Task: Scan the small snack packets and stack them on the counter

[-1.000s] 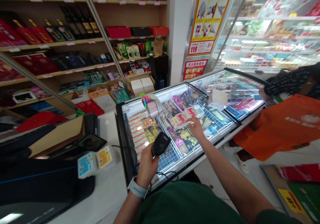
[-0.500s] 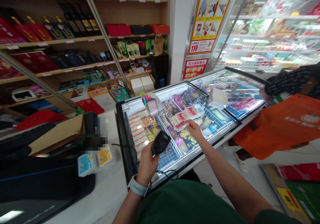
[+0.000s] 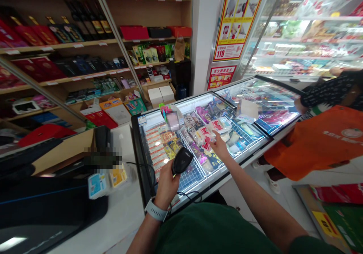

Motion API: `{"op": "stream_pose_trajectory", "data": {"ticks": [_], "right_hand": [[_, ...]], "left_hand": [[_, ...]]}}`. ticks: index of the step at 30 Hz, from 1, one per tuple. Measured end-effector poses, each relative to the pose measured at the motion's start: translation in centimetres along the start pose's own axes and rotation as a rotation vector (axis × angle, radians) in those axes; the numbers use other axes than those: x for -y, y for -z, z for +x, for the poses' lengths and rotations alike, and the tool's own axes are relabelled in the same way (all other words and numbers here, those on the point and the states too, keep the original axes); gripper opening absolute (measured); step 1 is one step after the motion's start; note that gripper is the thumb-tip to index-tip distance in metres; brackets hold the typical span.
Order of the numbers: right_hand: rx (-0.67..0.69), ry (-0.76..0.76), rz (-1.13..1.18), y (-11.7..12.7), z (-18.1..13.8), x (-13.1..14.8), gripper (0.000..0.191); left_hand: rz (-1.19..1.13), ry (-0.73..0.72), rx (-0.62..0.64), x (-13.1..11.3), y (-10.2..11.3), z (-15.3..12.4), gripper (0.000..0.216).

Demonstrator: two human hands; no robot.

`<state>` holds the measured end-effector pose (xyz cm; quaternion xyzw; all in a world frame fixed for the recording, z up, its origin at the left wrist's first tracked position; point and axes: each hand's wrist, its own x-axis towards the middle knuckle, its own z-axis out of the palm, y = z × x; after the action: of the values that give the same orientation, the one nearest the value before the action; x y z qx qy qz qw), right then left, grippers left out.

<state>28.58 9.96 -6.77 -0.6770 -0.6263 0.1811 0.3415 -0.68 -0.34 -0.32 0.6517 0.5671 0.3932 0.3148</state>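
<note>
My left hand (image 3: 167,184) is closed round the grip of a black barcode scanner (image 3: 182,160), held over the near end of a glass-topped chest freezer (image 3: 198,188). A cable hangs from the scanner. My right hand (image 3: 219,147) reaches over the freezer lid and pinches a small white and red packet (image 3: 206,142), tilted up beside two similar packets (image 3: 217,126) lying on the glass. Frozen goods in wire baskets show under the lid.
A white counter (image 3: 124,212) with a dark screen (image 3: 42,208) and card stand (image 3: 106,182) lies left. Shelves of boxes and bottles (image 3: 70,31) fill the back. A person in a dark patterned sleeve (image 3: 329,91) holds an orange bag (image 3: 317,140) at right, before a refrigerated display (image 3: 306,31).
My right hand has drawn one white and red packet toward me and tipped it upright near the scanner. The left hand with the scanner has barely moved.
</note>
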Motion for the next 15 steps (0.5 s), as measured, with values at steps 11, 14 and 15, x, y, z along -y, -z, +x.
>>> {"op": "stream_pose_trajectory", "data": {"ticks": [11, 14, 15], "right_hand": [[0.298, 0.074, -0.579, -3.5, -1.1, 1.7, 0.043], [0.333, 0.088, -0.607, -4.3, -1.4, 2.0, 0.044], [0.344, 0.091, -0.611, -4.5, -1.5, 2.0, 0.044]], "left_hand": [[-0.009, 0.017, 0.002, -0.4, 0.2, 0.0, 0.044], [-0.015, 0.008, 0.005, -0.4, 0.3, 0.0, 0.045], [-0.018, 0.007, 0.004, -0.4, 0.3, 0.0, 0.045]]}}
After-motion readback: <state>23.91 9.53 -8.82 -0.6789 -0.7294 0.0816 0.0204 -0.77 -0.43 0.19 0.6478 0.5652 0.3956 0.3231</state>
